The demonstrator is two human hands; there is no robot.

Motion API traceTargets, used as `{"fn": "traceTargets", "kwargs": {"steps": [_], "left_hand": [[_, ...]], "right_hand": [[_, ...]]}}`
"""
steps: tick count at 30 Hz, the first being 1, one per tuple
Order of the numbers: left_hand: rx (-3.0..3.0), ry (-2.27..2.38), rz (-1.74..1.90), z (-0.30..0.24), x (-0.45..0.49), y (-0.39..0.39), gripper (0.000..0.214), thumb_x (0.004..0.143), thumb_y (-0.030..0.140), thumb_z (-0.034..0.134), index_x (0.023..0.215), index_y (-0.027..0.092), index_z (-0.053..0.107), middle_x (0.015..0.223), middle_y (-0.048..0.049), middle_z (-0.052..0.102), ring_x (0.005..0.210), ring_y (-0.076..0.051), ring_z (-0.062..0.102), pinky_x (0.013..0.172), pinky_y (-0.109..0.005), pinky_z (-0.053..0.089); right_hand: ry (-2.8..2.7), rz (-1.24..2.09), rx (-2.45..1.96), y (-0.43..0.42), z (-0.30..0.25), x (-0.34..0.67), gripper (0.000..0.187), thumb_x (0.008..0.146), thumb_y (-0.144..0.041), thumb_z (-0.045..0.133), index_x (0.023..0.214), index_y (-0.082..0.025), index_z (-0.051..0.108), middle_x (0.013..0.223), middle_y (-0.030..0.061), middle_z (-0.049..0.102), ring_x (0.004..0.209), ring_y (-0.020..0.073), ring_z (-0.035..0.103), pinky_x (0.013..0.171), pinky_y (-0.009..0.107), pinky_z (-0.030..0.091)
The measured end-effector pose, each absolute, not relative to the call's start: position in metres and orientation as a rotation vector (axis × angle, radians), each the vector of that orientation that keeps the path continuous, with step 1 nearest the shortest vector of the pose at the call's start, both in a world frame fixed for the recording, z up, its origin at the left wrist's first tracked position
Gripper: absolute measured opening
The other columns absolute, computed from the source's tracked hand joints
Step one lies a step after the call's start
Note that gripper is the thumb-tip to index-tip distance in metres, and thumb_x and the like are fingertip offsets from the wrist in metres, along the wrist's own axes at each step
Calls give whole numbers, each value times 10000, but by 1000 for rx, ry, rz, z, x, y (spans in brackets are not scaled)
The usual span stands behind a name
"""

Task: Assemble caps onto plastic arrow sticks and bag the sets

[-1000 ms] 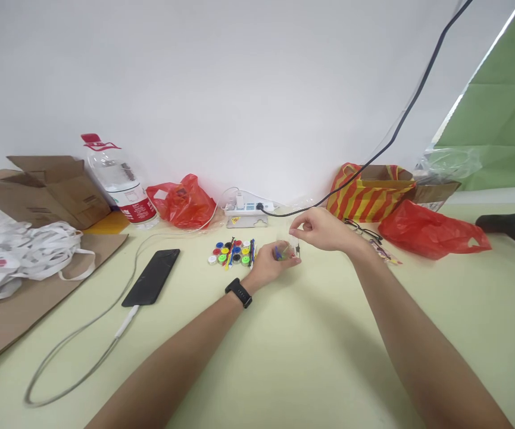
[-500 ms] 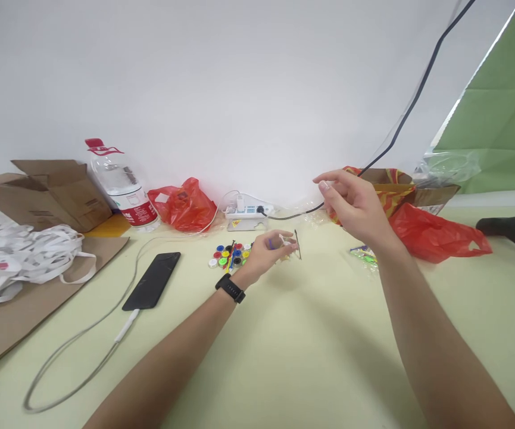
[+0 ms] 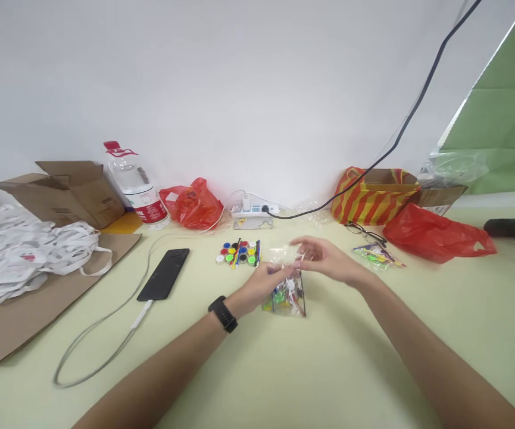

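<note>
A clear plastic bag (image 3: 287,301) hangs in front of me, with white, green, yellow and dark small parts showing through it. My left hand (image 3: 261,287), with a black watch on its wrist, pinches the bag near its upper part. From the other side my right hand (image 3: 328,260) grips the bag's top with thumb and fingers, slightly blurred. Behind my left hand lie several coloured round discs (image 3: 229,257) with thin coloured sticks (image 3: 240,253) among them. To the right, another clear bag of coloured parts (image 3: 377,256) rests on the table.
A phone (image 3: 164,275) on a charging cable lies left, near white straps (image 3: 38,256) on cardboard. Along the wall stand a large bottle (image 3: 139,190), red bags (image 3: 194,204), a power strip (image 3: 255,210) and a striped bag (image 3: 368,199). Eyeglasses (image 3: 367,232) lie at right.
My right hand has come down and left to the plastic bag. My left hand has turned the bag, which now hangs lower with its contents facing me. The view has shifted slightly.
</note>
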State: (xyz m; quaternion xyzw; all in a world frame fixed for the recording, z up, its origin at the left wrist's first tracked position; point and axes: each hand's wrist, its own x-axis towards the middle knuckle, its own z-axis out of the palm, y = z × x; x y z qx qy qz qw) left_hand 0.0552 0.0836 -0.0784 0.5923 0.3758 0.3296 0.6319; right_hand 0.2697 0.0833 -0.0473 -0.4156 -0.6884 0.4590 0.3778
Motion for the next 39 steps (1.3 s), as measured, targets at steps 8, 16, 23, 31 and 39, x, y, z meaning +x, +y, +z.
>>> {"fn": "traceTargets", "kwargs": {"steps": [8, 16, 23, 31, 39], "left_hand": [[1367, 803, 814, -89, 18, 72, 341, 874, 472, 758, 918, 137, 797, 838, -61, 752, 744, -160, 627, 694, -251, 456], [1283, 880, 991, -95, 20, 71, 291, 842, 420, 794, 759, 142, 795, 753, -46, 731, 720, -150, 605, 708, -260, 466], [1226, 846, 1028, -87, 14, 74, 344, 757, 324, 874, 1061, 191, 783, 846, -34, 747, 773, -153, 666, 746, -263, 517], [1366, 807, 979, -75, 1, 84, 281, 764, 332, 868, 969, 150, 807, 785, -65, 767, 690, -154, 661, 687, -275, 524], [1333, 783, 993, -78, -4, 86, 122, 801, 233, 796, 889, 158, 831, 875, -99, 799, 828, -202, 717, 779, -299, 552]], "right_hand": [[-1452, 1253, -1060, 48, -85, 249, 334, 818, -491, 798, 928, -178, 760, 815, 31, 676, 694, 145, 522, 632, 285, 396], [-1297, 1289, -1032, 45, -85, 238, 362, 794, -484, 824, 989, -192, 732, 874, 32, 677, 815, 177, 587, 734, 304, 463], [-1414, 1325, -1012, 42, -85, 237, 305, 849, -478, 776, 877, -176, 738, 791, 19, 654, 733, 156, 546, 692, 299, 428], [-1381, 1239, -1025, 43, -87, 239, 350, 868, -470, 741, 1074, -188, 765, 774, 29, 669, 725, 175, 569, 676, 318, 447], [-1269, 1299, -945, 46, -94, 243, 212, 856, -356, 730, 972, -202, 819, 787, 40, 693, 719, 165, 561, 698, 322, 452]]}}
